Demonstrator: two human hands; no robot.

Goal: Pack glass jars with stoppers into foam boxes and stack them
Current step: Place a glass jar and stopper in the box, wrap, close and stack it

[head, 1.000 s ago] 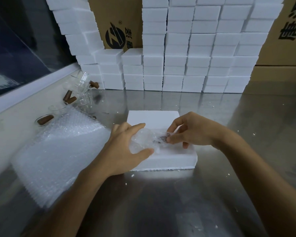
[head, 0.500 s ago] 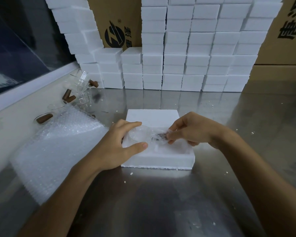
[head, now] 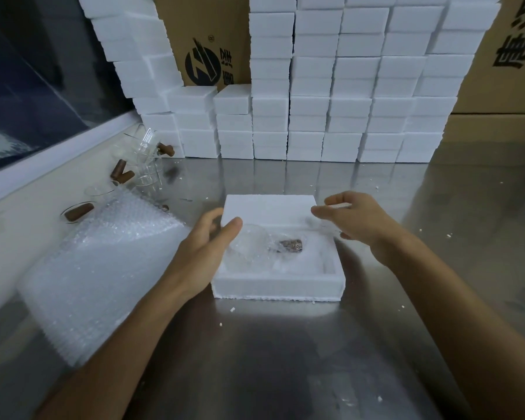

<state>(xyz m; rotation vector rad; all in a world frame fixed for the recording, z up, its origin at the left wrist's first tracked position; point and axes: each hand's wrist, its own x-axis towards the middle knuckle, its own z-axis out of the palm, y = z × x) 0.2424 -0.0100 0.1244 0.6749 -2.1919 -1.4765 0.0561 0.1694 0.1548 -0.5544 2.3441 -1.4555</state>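
Observation:
An open white foam box [head: 278, 287] sits mid-table. Inside it lies a glass jar [head: 250, 248] wrapped in bubble wrap, on its side, with its brown stopper [head: 290, 245] pointing right. A flat foam lid [head: 270, 209] rests along the box's far side. My left hand [head: 205, 253] grips the lid's left corner, thumb on top and fingers behind the edge. Over the box's right side my right hand [head: 353, 221] is spread, its fingertips at the lid's right corner, holding nothing.
A stack of bubble wrap sheets [head: 103, 268] lies to the left. Loose glass jars with brown stoppers [head: 143, 165] lie at the back left by the wall. Stacked foam boxes [head: 346, 101] and cardboard cartons [head: 206, 56] line the back. Foam crumbs dot the steel table [head: 285, 359].
Both hands have let go of the wrapped jar, which now lies in the box. They moved up and apart to the lid's two corners.

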